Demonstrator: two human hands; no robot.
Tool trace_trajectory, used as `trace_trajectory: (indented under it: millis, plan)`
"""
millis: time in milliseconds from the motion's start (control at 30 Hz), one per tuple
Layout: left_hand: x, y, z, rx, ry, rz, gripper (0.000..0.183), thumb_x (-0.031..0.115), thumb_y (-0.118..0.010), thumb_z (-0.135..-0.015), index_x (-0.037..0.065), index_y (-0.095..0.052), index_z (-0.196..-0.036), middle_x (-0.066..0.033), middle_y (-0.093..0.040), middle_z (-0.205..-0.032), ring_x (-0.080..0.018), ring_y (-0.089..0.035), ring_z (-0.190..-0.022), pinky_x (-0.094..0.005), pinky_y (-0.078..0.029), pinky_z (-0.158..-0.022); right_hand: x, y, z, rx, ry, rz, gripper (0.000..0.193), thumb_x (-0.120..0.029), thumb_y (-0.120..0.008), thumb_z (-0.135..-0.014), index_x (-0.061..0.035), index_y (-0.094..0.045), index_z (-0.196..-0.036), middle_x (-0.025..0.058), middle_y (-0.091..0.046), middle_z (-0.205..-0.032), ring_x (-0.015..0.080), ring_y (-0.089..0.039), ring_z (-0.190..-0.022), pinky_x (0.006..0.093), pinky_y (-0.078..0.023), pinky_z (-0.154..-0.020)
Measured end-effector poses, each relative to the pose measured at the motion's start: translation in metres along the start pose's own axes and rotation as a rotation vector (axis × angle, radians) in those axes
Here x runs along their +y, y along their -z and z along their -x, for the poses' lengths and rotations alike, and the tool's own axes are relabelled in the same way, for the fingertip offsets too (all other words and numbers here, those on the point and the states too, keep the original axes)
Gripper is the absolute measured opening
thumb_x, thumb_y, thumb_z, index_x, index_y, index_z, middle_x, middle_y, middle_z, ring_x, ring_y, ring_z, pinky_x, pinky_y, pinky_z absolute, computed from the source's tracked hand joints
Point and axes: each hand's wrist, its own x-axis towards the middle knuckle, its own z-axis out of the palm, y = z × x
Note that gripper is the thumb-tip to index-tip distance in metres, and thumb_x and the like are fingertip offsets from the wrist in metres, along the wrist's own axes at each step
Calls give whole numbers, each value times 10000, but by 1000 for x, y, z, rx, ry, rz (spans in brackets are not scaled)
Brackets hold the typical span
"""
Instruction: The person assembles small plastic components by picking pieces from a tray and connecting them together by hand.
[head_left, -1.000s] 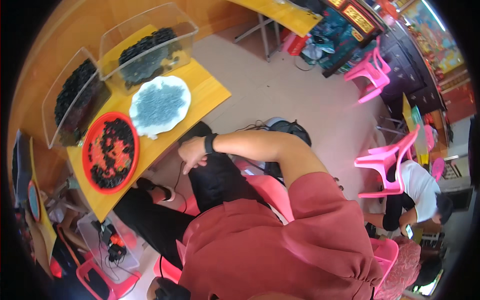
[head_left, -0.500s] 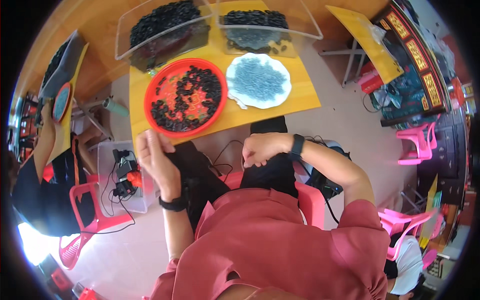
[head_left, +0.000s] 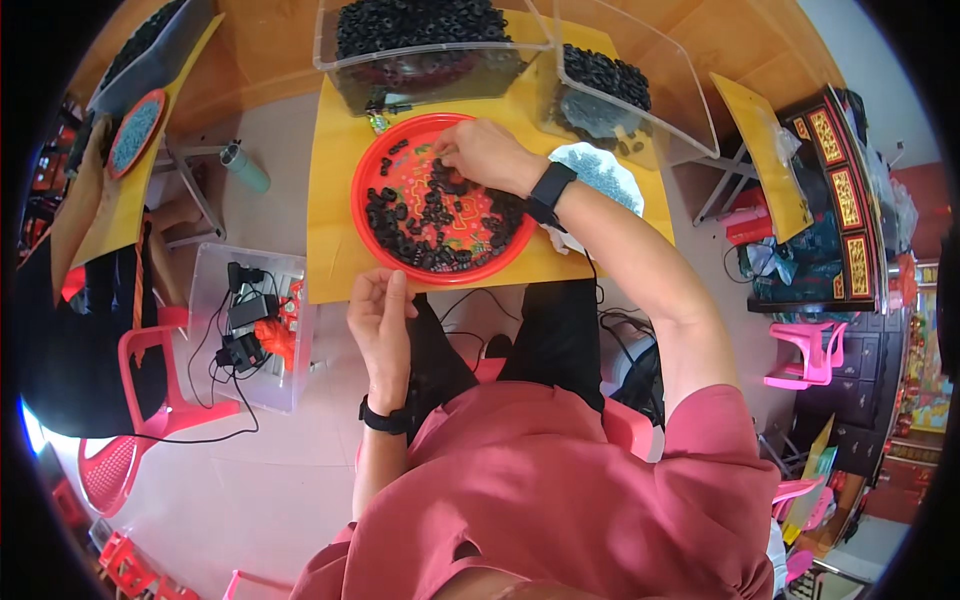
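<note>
My right hand [head_left: 487, 156] reaches over a round red tray [head_left: 361, 215], its thumb and fingertips drawn together above the loose small black ring-like pieces [head_left: 388, 218]. Whatever lies between those fingertips is too small to tell. At the table's near edge, just below the tray, my left hand [head_left: 380, 315] is held up with fingers curled and the thumb against them; any piece inside is hidden. To the right of the tray, partly behind my right wrist, stands a white scalloped plate [head_left: 572, 151] full of small blue-grey pieces [head_left: 605, 178].
Two clear plastic bins [head_left: 425, 85] [head_left: 682, 130] of black pieces stand at the back of the yellow table [head_left: 330, 240]. A clear box [head_left: 210, 345] with black adapters and cables sits on the left floor, near a green bottle [head_left: 245, 168] and a seated person [head_left: 75, 330].
My right hand has moved from my lap up and forward over the tray. My left hand stays near the table's front edge, its fingers still curled. The whole view has shifted.
</note>
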Motion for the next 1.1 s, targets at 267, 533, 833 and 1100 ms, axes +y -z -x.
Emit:
trace_trajectory:
  millis: [267,533,833,1100]
  plan:
    - [2,5,2,-25,66,41,124,144,-576,-945,26,-540,-937,4,-542,-770,-47,-488,-654,-182,-395,-576,-2,-16,-12,-26,23,60,170,-127,-722,-745,-17,-692,-871,139,-680,-790,292,-664,-760,374,-511,-712]
    - [4,-1,3,-47,106,115,237,111,-589,-929,7,-525,-1132,-38,-595,-925,-79,-560,-744,-204,-463,-677,-56,-3,52,-161,-130,-656,96,-69,-653,-854,17,-670,-891,39,-672,-767,70,-610,-645,217,-476,-556]
    - [-8,-6,8,-88,78,208,246,59,-578,-924,-21,-560,-1156,-53,-642,-909,-98,-609,-757,-211,-471,-696,-74,-27,106,-141,-66,-787,103,-57,-626,-877,31,-670,-907,58,-681,-828,84,-627,-761,229,-512,-690]
    - [-8,-2,2,-62,169,287,217,91,-576,-931,-2,-595,-1125,-49,-655,-909,-95,-608,-756,-211,-455,-700,-19,2,87,145,5,-119,115,-91,-652,-799,-20,-688,-881,153,-662,-831,295,-653,-773,349,-508,-697]
